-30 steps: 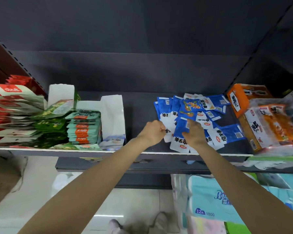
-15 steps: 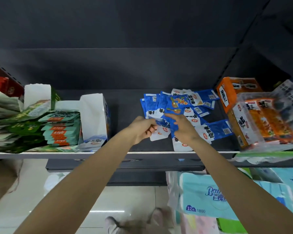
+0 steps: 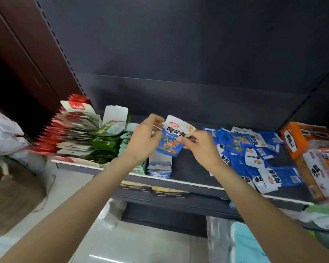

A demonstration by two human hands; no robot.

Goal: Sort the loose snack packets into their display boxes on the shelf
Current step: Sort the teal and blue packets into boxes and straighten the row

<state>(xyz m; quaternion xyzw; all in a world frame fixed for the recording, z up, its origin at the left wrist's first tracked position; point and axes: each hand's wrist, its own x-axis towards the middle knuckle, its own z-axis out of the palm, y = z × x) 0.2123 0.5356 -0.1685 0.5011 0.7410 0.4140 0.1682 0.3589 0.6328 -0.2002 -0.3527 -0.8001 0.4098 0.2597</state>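
Note:
A blue-and-white snack packet (image 3: 172, 137) is held up above the shelf, between both hands. My left hand (image 3: 143, 140) pinches its upper left edge, and my right hand (image 3: 201, 147) pinches its right side. Below the packet stands a white-and-blue display box (image 3: 160, 165) near the shelf's front edge. To the right, a loose pile of several blue packets (image 3: 253, 156) lies on the dark shelf (image 3: 188, 166).
Green and teal packet stacks (image 3: 104, 143) and red-and-white packets (image 3: 72, 128) fill boxes at the left. An orange display box (image 3: 300, 139) with bagged orange snacks sits at the right. Tissue packs (image 3: 241, 243) lie below, and a cardboard box (image 3: 11, 194) stands on the floor at left.
Both hands have lifted off the blue pile and moved left with one packet raised between them. The view has swung left too.

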